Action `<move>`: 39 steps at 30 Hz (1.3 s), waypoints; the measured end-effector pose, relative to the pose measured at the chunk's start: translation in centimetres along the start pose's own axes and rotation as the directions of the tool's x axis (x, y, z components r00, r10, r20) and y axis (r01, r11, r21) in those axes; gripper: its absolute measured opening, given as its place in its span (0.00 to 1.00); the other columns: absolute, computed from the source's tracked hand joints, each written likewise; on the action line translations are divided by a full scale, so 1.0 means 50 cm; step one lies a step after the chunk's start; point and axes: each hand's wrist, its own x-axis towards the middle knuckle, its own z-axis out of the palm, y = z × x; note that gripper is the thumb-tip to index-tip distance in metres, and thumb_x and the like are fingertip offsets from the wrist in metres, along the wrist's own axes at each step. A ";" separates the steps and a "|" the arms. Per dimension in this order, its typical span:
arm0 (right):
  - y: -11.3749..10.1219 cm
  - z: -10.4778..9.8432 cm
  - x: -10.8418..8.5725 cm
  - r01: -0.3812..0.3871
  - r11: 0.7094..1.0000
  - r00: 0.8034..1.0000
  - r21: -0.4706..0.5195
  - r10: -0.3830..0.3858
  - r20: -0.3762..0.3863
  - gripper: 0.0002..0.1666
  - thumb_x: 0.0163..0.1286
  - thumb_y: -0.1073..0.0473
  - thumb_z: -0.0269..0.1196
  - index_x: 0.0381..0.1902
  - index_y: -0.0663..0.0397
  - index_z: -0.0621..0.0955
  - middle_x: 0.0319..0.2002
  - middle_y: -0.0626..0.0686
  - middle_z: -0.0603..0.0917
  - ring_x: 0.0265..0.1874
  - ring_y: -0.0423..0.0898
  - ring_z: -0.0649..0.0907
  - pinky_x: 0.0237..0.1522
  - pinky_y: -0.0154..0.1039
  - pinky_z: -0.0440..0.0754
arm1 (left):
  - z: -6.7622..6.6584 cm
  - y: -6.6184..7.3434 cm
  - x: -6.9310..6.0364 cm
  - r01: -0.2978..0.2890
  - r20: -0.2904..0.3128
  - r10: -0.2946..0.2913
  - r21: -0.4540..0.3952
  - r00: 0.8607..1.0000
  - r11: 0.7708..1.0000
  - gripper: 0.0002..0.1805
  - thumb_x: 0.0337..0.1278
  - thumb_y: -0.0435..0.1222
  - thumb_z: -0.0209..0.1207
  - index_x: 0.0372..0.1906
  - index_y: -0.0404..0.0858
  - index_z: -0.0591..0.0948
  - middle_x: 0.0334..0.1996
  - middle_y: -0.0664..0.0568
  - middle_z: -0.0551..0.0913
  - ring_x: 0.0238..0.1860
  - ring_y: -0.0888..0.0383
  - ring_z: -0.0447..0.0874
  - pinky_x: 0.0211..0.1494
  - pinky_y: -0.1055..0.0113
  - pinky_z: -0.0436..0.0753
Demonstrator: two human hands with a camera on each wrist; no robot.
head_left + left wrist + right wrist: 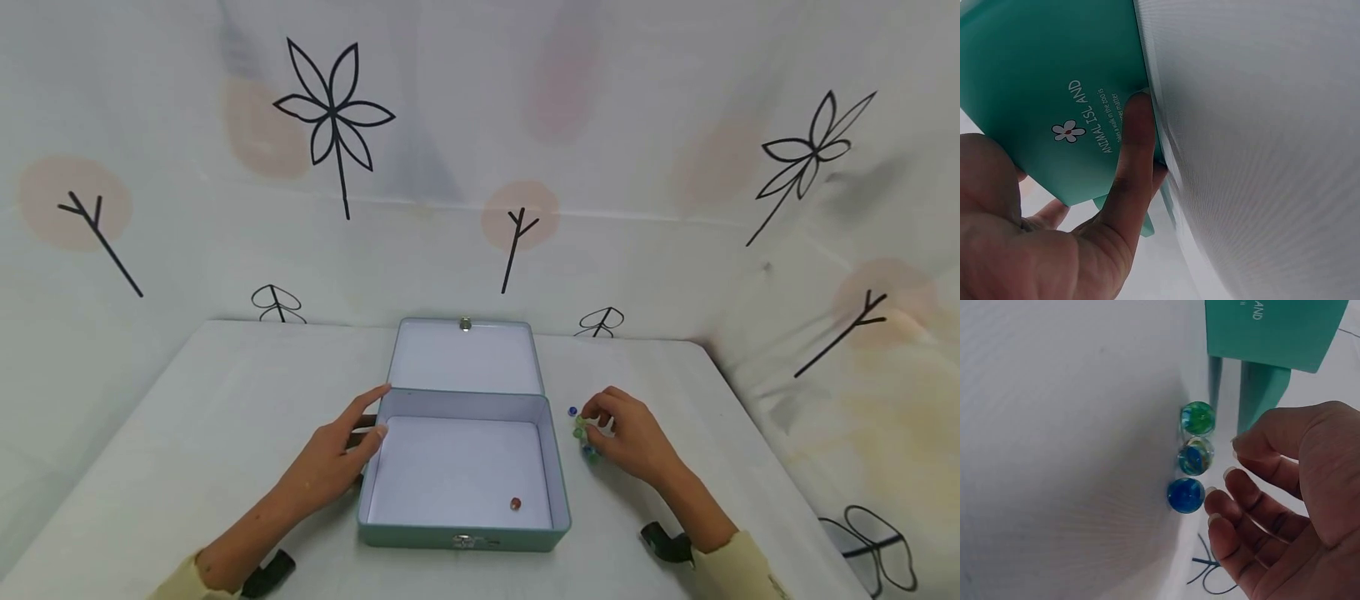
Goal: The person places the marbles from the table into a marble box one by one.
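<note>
A green tin box (465, 540) stands with its hinged lid (465, 354) raised back, and a reddish-brown marble (515, 503) lies inside near the front right. My left hand (337, 458) grips the box's left side, thumb and index finger at the rim. In the left wrist view one finger presses the printed outer wall (1035, 81). To the right of the box, my right hand (630, 433) hovers over several glass marbles with its fingers loosely bent. The right wrist view shows a green marble (1198, 418), a blue-yellow marble (1195, 456) and a blue marble (1186, 495) by the fingertips; I see nothing held.
A white cloth (247, 400) covers the table, and patterned white sheets (450, 167) hang behind and at the sides. A separate blue marble (572, 411) lies just beyond the right fingertips. Dark wrist bands (666, 543) sit at both wrists.
</note>
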 end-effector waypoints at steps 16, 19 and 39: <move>0.011 0.017 0.004 -0.013 1.000 1.000 -0.011 0.013 0.009 0.10 0.60 0.71 0.73 0.36 0.52 0.86 0.35 0.46 0.82 0.34 0.44 0.81 0.37 0.39 0.81 | -0.001 0.003 -0.001 0.001 -0.008 -0.001 0.026 1.000 1.000 0.32 0.83 0.51 0.53 0.83 0.68 0.58 0.70 0.37 0.78 0.66 0.38 0.82 0.59 0.43 0.85; 0.005 0.016 0.004 -0.028 0.999 0.999 -0.022 0.029 0.014 0.10 0.61 0.71 0.73 0.36 0.52 0.86 0.34 0.46 0.83 0.34 0.44 0.81 0.37 0.40 0.81 | -0.001 0.004 -0.002 0.002 -0.007 -0.002 0.029 1.000 1.000 0.32 0.84 0.51 0.53 0.83 0.68 0.58 0.70 0.37 0.78 0.66 0.38 0.82 0.59 0.43 0.85; 0.009 0.020 0.004 -0.061 0.998 0.997 -0.025 0.062 0.040 0.10 0.61 0.71 0.72 0.36 0.51 0.86 0.33 0.44 0.82 0.32 0.41 0.78 0.35 0.38 0.80 | 0.000 0.002 0.000 -0.002 -0.005 0.002 0.011 1.000 1.000 0.32 0.83 0.52 0.53 0.82 0.69 0.58 0.70 0.38 0.78 0.65 0.39 0.83 0.58 0.45 0.86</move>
